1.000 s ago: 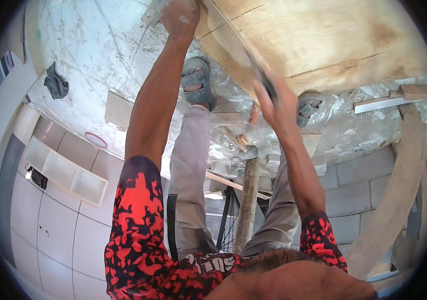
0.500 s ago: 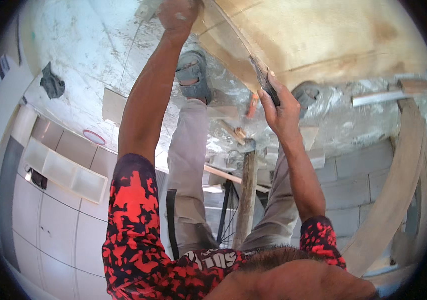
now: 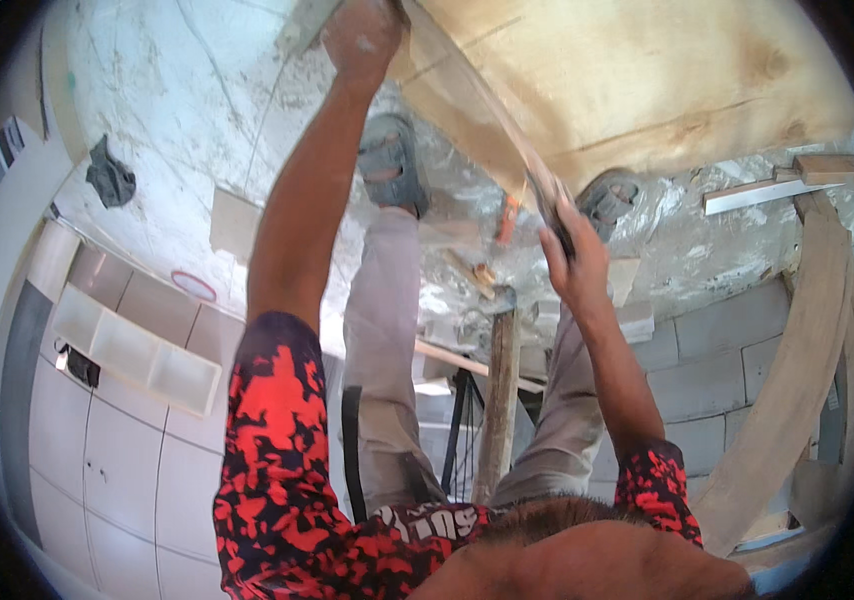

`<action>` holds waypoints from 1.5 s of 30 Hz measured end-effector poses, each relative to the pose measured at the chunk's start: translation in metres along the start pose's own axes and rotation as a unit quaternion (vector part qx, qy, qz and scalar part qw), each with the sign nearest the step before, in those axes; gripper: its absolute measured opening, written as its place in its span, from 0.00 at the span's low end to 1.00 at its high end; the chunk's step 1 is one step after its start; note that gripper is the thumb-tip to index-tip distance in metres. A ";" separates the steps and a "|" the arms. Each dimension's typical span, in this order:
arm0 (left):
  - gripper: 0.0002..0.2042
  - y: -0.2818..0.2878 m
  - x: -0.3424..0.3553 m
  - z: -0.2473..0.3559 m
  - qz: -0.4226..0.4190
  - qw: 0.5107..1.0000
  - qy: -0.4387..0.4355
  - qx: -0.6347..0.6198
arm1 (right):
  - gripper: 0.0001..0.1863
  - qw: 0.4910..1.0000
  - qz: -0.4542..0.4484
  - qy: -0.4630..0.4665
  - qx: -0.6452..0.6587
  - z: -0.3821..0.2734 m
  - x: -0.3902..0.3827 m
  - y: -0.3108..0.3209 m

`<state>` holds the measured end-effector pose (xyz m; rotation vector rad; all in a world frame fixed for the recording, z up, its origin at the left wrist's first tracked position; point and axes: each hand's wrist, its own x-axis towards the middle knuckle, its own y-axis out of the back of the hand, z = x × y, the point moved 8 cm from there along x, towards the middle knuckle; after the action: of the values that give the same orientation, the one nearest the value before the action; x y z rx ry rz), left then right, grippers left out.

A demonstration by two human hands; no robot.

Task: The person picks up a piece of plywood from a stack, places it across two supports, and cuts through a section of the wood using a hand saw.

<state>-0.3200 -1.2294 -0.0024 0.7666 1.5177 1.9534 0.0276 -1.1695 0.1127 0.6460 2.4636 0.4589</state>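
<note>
My left hand (image 3: 360, 42) is closed at the far end of a thin edge of a large tan plywood board (image 3: 647, 85); its fingertips are hidden. Lower down that same edge, my right hand (image 3: 579, 258) has its fingers and thumb around a dark, narrow, flat tool (image 3: 553, 212), whose exact kind I cannot make out. The tool lies along the board's edge, close to the corner nearest me. Just left of it, a small orange-handled item (image 3: 508, 218) rests on the dusty ground.
My sandalled feet (image 3: 393, 165) stand by the board. A wooden post (image 3: 497, 400) rises between my legs. Wood offcuts (image 3: 772, 190) and a long curved plank (image 3: 787, 380) are at the right. At the left lie a dark rag (image 3: 109, 173) and a white compartment tray (image 3: 137, 350).
My right hand and the dark tool have slid down along the board's edge, toward me. My left hand keeps its place at the far end. The whole view has shifted slightly.
</note>
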 end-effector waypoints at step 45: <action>0.15 -0.016 -0.009 -0.042 -0.148 0.970 0.181 0.073 | 0.18 0.998 -0.024 -0.024 0.052 -0.041 0.041 -0.004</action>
<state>-0.3432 -1.2598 -0.0275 0.2216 1.8828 1.8359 -0.0276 -1.1579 0.1260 0.6293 2.4633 0.2950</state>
